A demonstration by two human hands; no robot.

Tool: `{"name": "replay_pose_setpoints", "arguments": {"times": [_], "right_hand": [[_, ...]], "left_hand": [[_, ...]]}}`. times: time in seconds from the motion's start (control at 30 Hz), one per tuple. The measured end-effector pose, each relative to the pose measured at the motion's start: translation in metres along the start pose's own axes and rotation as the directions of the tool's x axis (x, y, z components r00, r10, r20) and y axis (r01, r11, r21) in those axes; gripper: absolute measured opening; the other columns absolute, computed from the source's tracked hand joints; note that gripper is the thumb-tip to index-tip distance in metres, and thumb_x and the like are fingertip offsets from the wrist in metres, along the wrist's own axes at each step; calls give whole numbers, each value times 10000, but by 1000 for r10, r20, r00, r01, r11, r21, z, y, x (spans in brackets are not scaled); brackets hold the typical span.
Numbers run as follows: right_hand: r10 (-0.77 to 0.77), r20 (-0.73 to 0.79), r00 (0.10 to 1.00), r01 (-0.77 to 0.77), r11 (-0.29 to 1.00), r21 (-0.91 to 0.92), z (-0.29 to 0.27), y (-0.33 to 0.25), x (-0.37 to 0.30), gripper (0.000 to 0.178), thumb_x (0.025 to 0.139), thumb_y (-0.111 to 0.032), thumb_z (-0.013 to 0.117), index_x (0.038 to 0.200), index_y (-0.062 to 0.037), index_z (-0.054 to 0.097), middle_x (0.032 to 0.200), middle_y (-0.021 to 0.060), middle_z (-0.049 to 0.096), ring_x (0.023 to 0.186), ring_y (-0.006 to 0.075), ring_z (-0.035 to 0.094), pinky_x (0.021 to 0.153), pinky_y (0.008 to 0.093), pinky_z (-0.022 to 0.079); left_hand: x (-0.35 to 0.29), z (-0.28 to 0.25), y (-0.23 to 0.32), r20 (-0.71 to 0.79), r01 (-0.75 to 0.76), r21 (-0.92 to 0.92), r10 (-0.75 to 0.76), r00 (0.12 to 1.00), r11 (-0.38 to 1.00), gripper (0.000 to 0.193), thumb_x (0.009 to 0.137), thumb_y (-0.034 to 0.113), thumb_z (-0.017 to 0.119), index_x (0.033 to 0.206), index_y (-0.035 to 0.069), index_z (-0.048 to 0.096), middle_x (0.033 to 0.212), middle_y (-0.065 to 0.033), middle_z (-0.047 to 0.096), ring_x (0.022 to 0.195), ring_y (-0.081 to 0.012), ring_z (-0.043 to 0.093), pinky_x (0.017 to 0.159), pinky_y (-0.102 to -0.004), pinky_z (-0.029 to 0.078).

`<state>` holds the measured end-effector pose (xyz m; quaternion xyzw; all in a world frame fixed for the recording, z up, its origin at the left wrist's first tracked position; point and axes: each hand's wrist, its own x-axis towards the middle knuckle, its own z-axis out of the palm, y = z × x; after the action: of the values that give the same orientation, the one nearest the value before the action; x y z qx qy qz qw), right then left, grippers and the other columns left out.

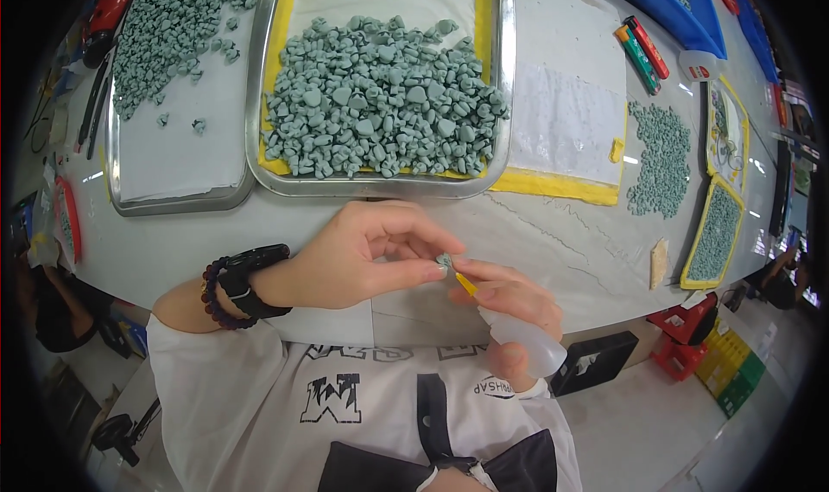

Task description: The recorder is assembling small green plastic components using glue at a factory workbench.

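Between the thumb and fingers of my left hand (350, 254) is a small grey-green piece (444, 261). My right hand (522, 300) is wrapped round a translucent white squeeze bottle (537, 350). Its yellow nozzle (466, 284) points up and left, close to the small piece; whether they touch I cannot tell. Right above my hands stands a metal tray (380, 186) lined with white and yellow. It holds a heap of similar grey-green pieces (371, 103).
A second metal tray (181, 203) with more pieces stands at the left. To the right lie a white sheet with yellow edging (566, 146), loose small pieces (659, 164), two lighters (643, 53) and a yellow-rimmed tray (686, 282). A blue bin (665, 12) is at the far right.
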<state>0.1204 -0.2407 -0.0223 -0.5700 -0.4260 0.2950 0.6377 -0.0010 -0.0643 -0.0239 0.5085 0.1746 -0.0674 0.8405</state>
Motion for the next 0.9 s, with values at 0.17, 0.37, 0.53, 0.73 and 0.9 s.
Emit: {"name": "replay_pose_setpoints", "arguments": {"times": [0.17,0.37,0.53,0.73,0.9], "right_hand": [[63,55,996,-66,996,53,-3,-1,-5,546,888,-518,455,1035,3,529,1057,332,564,989,413,585,691,398,556],[103,31,994,-105,990,93,-4,-2,-9,537,872,-509,486,1023,4,536,1040,326,571,1011,431,573,686,398,557],[109,-18,994,-107,990,93,2,-3,-6,521,877,-488,490,977,20,549,928,276,599,982,416,595,688,401,554],[120,34,992,-122,990,65,-2,-3,-7,539,881,-509,475,1003,13,534,1018,309,578,1019,424,571,666,391,558],[144,19,989,-145,987,66,-5,-8,-5,521,880,-503,488,983,6,536,1017,276,588,1014,413,575,725,406,542]], "left_hand": [[0,0,1,-4,12,-16,-13,1000,1000,292,819,-89,576,1106,-36,579,1067,-91,570,992,-143,578,857,-264,481],[0,1,2,-11,36,-46,-37,999,998,289,825,-99,560,1108,-42,574,1067,-90,570,998,-141,578,864,-262,479],[-1,1,0,-6,26,-39,-26,1000,999,293,827,-106,552,1111,-40,573,1066,-88,570,1000,-138,574,869,-261,473],[-1,1,1,-10,26,-32,-26,1000,999,298,824,-104,557,1113,-35,575,1067,-85,569,1002,-133,568,872,-258,465],[2,2,4,3,23,-27,-23,1000,999,296,821,-104,560,1109,-38,576,1056,-79,566,989,-127,569,861,-253,467]]}}
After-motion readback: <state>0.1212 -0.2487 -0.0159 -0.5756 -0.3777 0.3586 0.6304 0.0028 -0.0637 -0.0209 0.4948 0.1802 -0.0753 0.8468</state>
